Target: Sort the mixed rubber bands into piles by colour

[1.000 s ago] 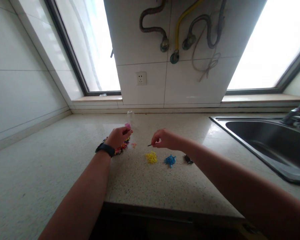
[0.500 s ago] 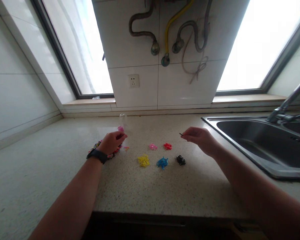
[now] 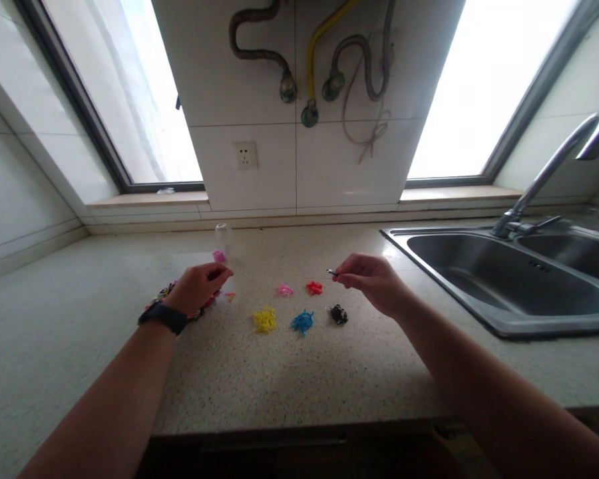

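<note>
Small heaps of rubber bands lie sorted by colour on the speckled countertop (image 3: pixel 299 372): yellow (image 3: pixel 264 319), blue (image 3: pixel 302 322), black (image 3: pixel 338 314), pink (image 3: pixel 284 289) and red (image 3: pixel 314 287). My right hand (image 3: pixel 369 281) hovers just right of the red heap, fingers pinched on a small dark band (image 3: pixel 332 272). My left hand (image 3: pixel 197 287), a black watch on its wrist, is closed over a mixed multicoloured heap (image 3: pixel 167 291), partly hidden. A clear plastic bottle (image 3: pixel 223 247) with pink bands at its base stands just behind that hand.
A steel sink (image 3: pixel 504 283) with a tall tap (image 3: pixel 549 169) takes up the right side. Behind the counter rises a tiled wall with a socket (image 3: pixel 245 155), hoses and pipe ends (image 3: pixel 309 86), and windows on both sides. The counter's front edge runs below my forearms.
My right hand with the dark band moved right, away from the left hand, and uncovered the pink and red heaps. The view has swung right, showing more of the sink.
</note>
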The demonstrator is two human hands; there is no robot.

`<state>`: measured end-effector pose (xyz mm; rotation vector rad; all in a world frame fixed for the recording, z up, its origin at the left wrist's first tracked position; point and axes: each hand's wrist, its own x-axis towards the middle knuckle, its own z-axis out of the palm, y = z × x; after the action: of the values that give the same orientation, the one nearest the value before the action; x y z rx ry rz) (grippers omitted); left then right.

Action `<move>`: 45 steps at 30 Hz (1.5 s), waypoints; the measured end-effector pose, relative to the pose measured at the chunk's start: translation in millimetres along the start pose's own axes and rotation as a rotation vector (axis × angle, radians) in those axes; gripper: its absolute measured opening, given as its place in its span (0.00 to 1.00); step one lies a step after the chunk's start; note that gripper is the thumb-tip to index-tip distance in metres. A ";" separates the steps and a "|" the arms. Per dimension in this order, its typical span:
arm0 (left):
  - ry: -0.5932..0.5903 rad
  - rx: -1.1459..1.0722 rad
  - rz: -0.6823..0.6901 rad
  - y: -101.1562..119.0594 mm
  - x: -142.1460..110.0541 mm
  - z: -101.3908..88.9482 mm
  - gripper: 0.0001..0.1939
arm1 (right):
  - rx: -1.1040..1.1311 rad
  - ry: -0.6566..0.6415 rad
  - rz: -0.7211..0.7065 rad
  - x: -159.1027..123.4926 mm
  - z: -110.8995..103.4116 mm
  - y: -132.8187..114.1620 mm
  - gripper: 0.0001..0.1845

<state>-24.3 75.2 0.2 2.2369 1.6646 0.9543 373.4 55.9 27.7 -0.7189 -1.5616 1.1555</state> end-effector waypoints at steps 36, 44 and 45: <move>-0.054 -0.021 -0.014 8.1 -2.8 0.9 0.19 | -0.015 -0.108 -0.006 -4.6 5.9 -11.3 0.10; -0.051 -0.003 0.005 12.1 -3.6 -0.1 0.18 | -0.039 -0.096 0.009 -5.3 6.1 -10.7 0.11; -0.053 0.000 0.003 12.9 -3.9 -0.3 0.18 | -0.038 -0.092 0.011 -5.4 6.3 -10.8 0.12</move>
<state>-15.0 67.0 5.5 2.2451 1.6386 0.8877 370.2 45.2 35.5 -0.7087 -1.6620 1.1844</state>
